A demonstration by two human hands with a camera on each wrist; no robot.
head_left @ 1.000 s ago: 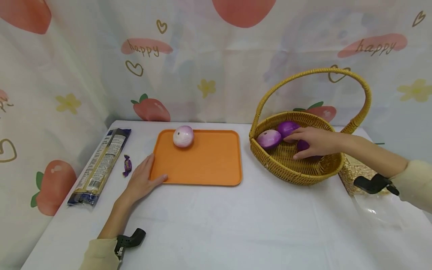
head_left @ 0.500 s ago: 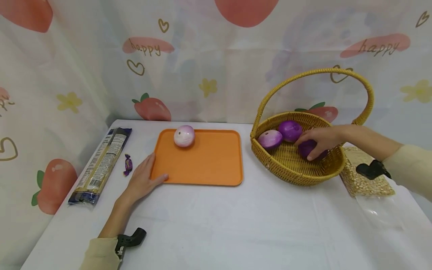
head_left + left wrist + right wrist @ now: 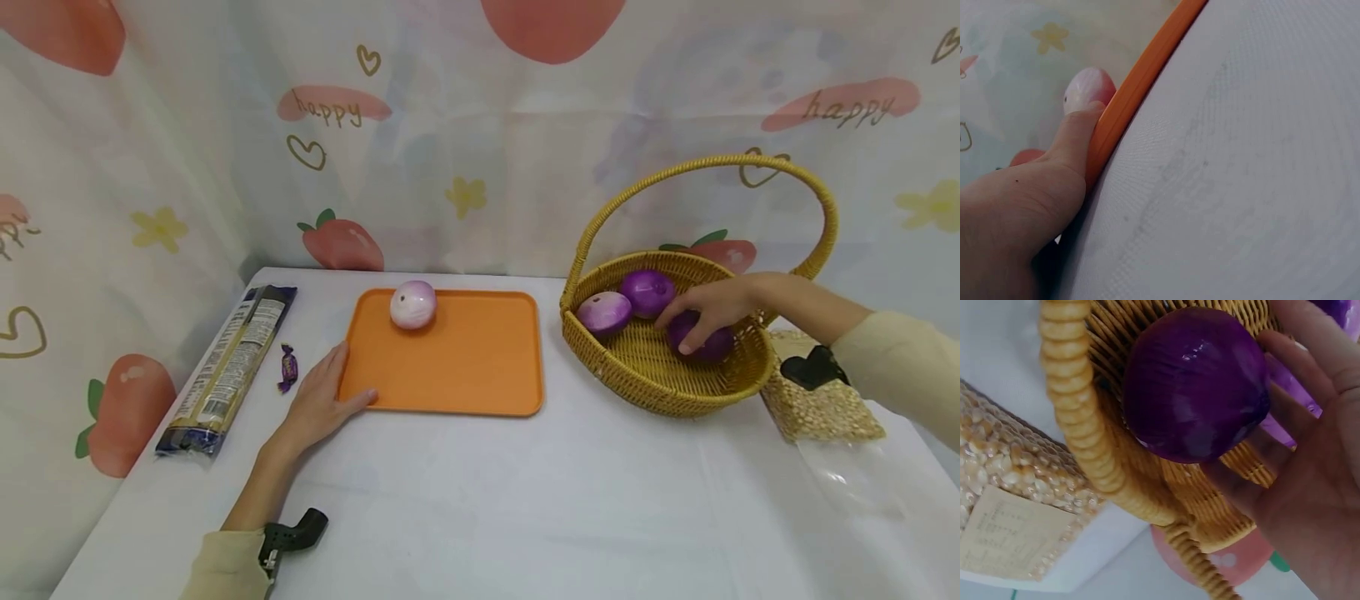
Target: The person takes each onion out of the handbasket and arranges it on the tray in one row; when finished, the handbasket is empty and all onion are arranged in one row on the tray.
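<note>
On the right, a woven basket (image 3: pixel 660 400) with a tall handle holds several purple onions. My right hand (image 3: pixel 716 304) reaches into it, its fingers and thumb around the dark purple onion (image 3: pixel 1194 387) nearest the right side. That onion sits low in the basket; the fingertips are partly hidden behind it. Two other onions lie to its left, a paler onion (image 3: pixel 604 312) and a bright purple onion (image 3: pixel 647 293). My left hand (image 3: pixel 318 400) rests at the near left corner of an orange tray (image 3: pixel 450 367), fingers straight along its side, thumb on the front rim. A pale onion (image 3: pixel 413 305) sits on the tray's back edge area.
Left of the tray lie a wrapped candy (image 3: pixel 288 368) and a long packet of noodles (image 3: pixel 228 367). A clear bag of corn kernels (image 3: pixel 817 404) lies right of the basket, partly under my right arm. A printed curtain (image 3: pixel 487 150) hangs behind the white-covered table.
My right hand has moved slightly right and down onto the dark onion, its fingers closing in around it. The left hand and the tray have stayed put.
</note>
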